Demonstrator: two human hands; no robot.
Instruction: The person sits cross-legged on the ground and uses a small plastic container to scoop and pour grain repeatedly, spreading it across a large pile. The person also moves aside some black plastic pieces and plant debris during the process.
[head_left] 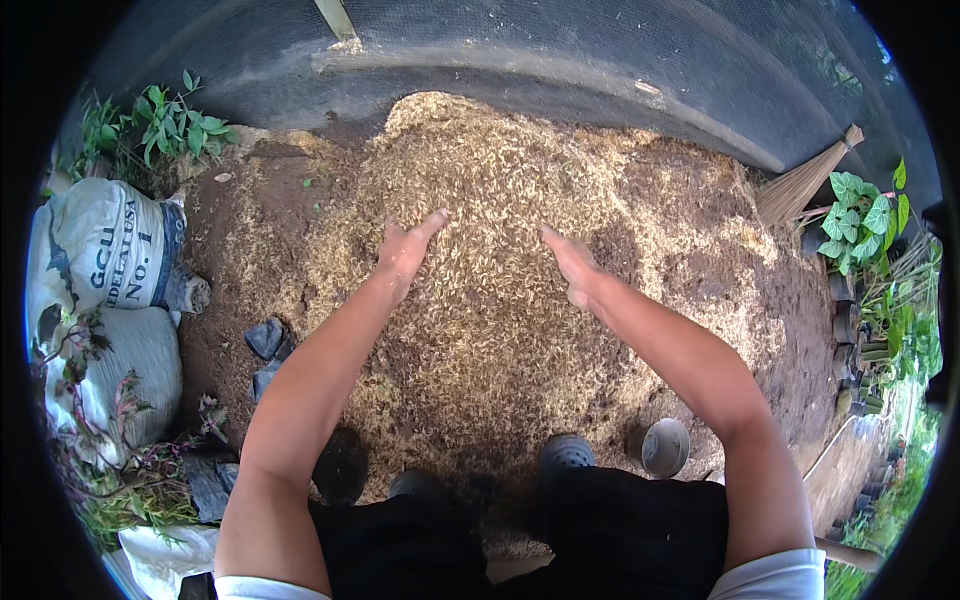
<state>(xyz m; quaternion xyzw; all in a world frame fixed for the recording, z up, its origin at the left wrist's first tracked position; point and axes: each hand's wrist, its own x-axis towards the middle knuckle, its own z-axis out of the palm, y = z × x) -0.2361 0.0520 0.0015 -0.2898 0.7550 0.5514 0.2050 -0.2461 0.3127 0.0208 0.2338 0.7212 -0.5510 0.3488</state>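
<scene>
A broad pile of pale, dry husks (490, 330) mixed with brown soil covers the ground in front of me. My left hand (405, 250) is at the left side of the pile's middle, fingers stretched forward at the husks. Opposite it, my right hand (572, 260) points inward and forward, its fingers extended too. The hands are well apart, with loose husks lying between them. Neither hand grips anything that I can see. Some fingers are partly hidden, and I cannot tell how deep they reach into the husks.
Stuffed white sacks (110, 245) stand at the left beside leafy plants (165, 125). Dark netting (560, 60) bounds the far side. A stick broom (810, 180) leans at the far right. A round container (665, 447) is near my right shoe (567, 452); a dark pot (341, 465) is near my left forearm.
</scene>
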